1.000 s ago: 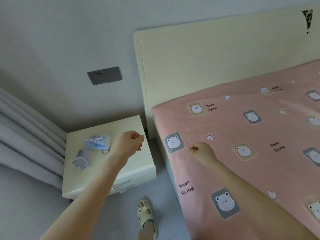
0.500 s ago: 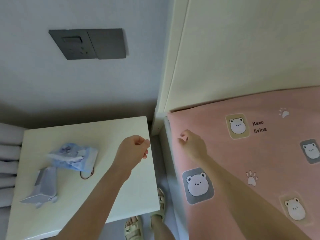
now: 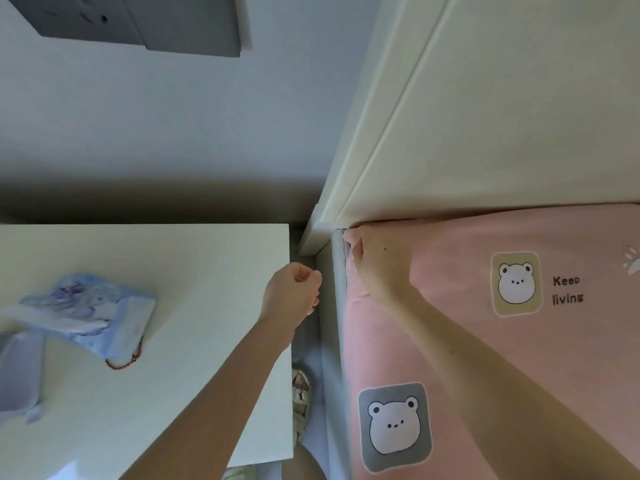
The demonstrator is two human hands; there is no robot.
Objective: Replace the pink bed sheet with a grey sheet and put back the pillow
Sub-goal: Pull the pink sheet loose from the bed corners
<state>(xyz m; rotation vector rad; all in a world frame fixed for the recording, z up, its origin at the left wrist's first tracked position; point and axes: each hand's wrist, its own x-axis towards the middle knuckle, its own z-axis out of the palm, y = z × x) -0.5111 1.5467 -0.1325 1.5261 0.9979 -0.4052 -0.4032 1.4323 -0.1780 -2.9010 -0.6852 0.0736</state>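
Pink bed sheet (image 3: 519,358) with bear patches covers the mattress across the right half of the frame, reaching up to the cream headboard (image 3: 502,116). The right hand (image 3: 377,268) lies on the sheet's top-left corner, just below the headboard, fingers curled over the mattress edge and apparently pinching the fabric there — the fingertips are partly hidden, so the grasp itself is hard to confirm. The left hand (image 3: 292,294) hangs in the narrow gap between the bed and the nightstand surface (image 3: 190,306), at frame centre, loosely clenched with fingers folded in — it holds nothing visible and touches nothing. On the surface at the left lie a blue tissue pack (image 3: 93,313) and a red string bracelet (image 3: 126,356). A sandalled foot (image 3: 300,403) shows on the floor below the left hand.
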